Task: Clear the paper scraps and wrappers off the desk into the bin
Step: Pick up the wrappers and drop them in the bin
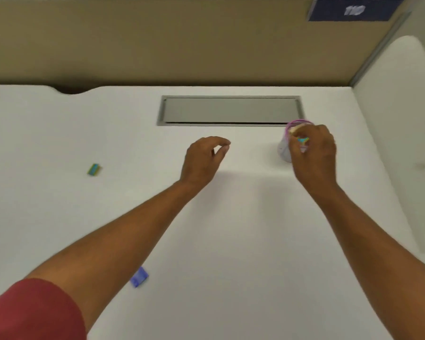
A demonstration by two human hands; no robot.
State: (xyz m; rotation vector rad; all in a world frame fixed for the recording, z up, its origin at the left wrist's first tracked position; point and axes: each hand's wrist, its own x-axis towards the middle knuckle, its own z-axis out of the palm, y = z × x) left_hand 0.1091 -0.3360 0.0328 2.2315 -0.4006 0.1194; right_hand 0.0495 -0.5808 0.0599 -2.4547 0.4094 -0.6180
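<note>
A small pale bin with a pink rim (285, 146) stands on the white desk (231, 241) at the right, just below the grey cable hatch. My right hand (314, 153) is over the bin's front and pinches a small teal and yellow wrapper (303, 140) at the rim. My left hand (204, 158) hovers above the desk's middle with loosely curled fingers and holds nothing. A green and blue wrapper (94, 169) lies at the left. A blue wrapper (139, 277) lies near the front, beside my left forearm.
A grey rectangular cable hatch (230, 110) is set into the desk at the back. A tan partition wall (157, 40) rises behind it, with a dark blue label (353, 9) at the top right. A white side panel (402, 119) closes the right.
</note>
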